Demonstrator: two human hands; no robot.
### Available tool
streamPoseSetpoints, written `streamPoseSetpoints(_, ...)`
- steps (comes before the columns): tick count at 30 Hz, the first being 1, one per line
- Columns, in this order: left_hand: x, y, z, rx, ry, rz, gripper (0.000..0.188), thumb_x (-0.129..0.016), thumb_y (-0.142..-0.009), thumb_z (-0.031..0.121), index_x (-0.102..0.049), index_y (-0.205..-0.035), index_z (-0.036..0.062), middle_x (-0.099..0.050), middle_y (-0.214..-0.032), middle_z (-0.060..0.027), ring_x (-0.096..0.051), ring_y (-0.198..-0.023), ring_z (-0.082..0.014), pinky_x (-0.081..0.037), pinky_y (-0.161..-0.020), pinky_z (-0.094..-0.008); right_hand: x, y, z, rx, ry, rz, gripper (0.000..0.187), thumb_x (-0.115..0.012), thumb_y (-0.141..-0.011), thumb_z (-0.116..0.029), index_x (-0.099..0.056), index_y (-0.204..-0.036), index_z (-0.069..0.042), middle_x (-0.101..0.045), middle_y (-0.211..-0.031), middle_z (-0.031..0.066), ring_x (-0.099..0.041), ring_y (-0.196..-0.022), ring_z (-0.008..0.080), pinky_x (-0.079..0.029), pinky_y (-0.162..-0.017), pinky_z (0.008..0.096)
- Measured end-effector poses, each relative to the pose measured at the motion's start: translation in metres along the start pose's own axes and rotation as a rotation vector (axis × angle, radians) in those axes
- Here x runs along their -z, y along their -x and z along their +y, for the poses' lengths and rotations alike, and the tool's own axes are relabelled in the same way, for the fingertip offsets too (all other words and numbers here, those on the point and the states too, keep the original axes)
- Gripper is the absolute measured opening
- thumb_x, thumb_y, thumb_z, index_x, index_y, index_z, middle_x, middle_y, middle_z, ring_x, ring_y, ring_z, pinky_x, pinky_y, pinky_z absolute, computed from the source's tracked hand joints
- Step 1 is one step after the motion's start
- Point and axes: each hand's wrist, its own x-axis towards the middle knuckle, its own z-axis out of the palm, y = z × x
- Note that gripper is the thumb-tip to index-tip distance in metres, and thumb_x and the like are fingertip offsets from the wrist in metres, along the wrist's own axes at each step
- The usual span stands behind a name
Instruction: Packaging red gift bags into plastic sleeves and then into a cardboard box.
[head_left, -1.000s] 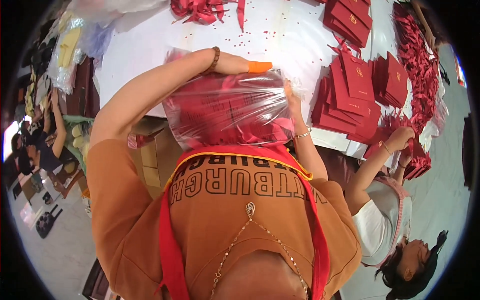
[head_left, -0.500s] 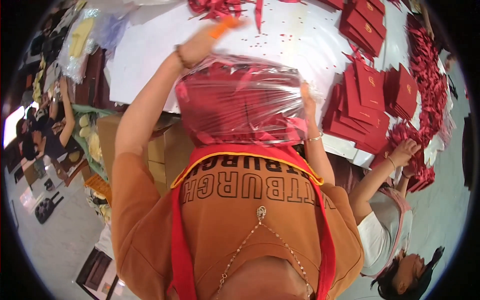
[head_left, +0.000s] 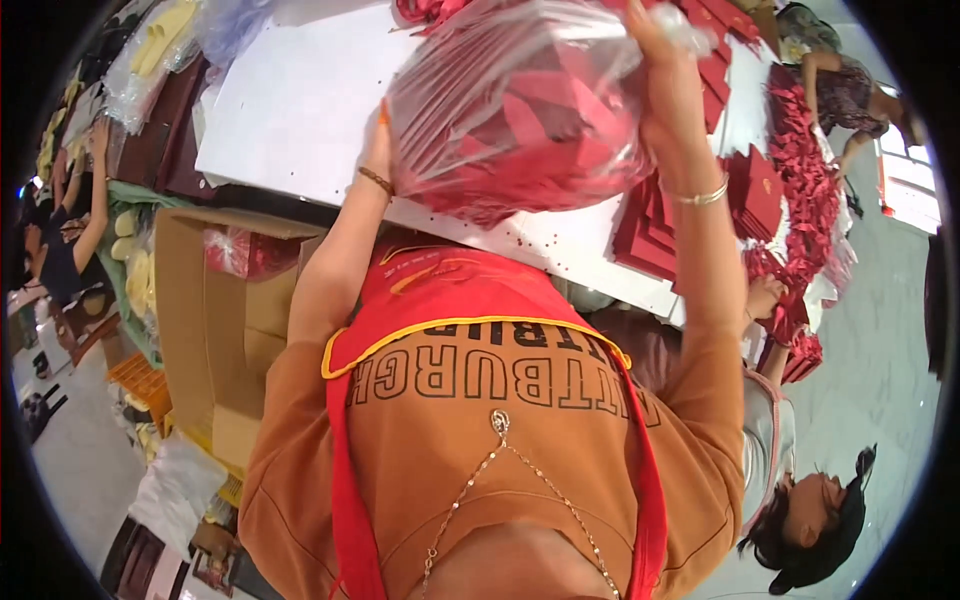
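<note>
A clear plastic bag (head_left: 510,110), stuffed with red paper gift bags and ribbons, is held up between my hands above the near edge of the table. At its left side is my left hand (head_left: 380,150), with something orange on a finger; most of its fingers are hidden behind the plastic. My right hand (head_left: 668,95) grips the upper right of the bag, where the gathered plastic (head_left: 682,30) bunches beside the fingers. The bag's underside hangs over the tabletop, tilted.
On the white table (head_left: 290,110) lie stacks of red gift bags (head_left: 650,230) and a long heap of red ribbons (head_left: 805,190). An open cardboard box (head_left: 195,330) at my left contains a red wrapped bundle (head_left: 245,252). A co-worker (head_left: 815,510) works close on the right.
The plastic bag has been lifted off the table edge and tipped. My left hand came down from over the table to the bag's side; my right hand rose with its gathered end.
</note>
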Motion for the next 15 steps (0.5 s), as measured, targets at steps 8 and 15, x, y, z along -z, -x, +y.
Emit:
streamPoseSetpoints(8, -0.138, 0.021, 0.104, -0.558, -0.528, -0.393, 0.043, -0.052, -0.084, 0.028, -0.048, -0.117, -0.0001, -0.054, -0.11, -0.0077, -0.05, -0.103, -0.0159, -0.039, -0.085, -0.0266, -0.053, 0.007, -0.042, -0.129, 0.653, -0.087, 0.019, -0.05, -0.087, -0.023, -0.049, -0.077, -0.008, -0.045, -0.069, -0.0025, -0.04, -0.06, 0.0071, -0.034, -0.053, 0.0209)
streamPoseSetpoints(15, -0.265, 0.042, 0.123, -0.312, -1.099, -0.855, 0.105, -0.071, -0.071, 0.031, 0.005, -0.133, -0.0061, -0.037, -0.124, -0.0208, -0.04, -0.112, -0.0224, -0.035, -0.092, -0.0302, -0.005, -0.025, -0.001, 0.459, 0.008, -0.557, 0.024, -0.049, -0.087, -0.023, -0.052, -0.07, -0.006, -0.047, -0.063, -0.0025, -0.043, -0.057, 0.007, -0.034, -0.051, 0.0209)
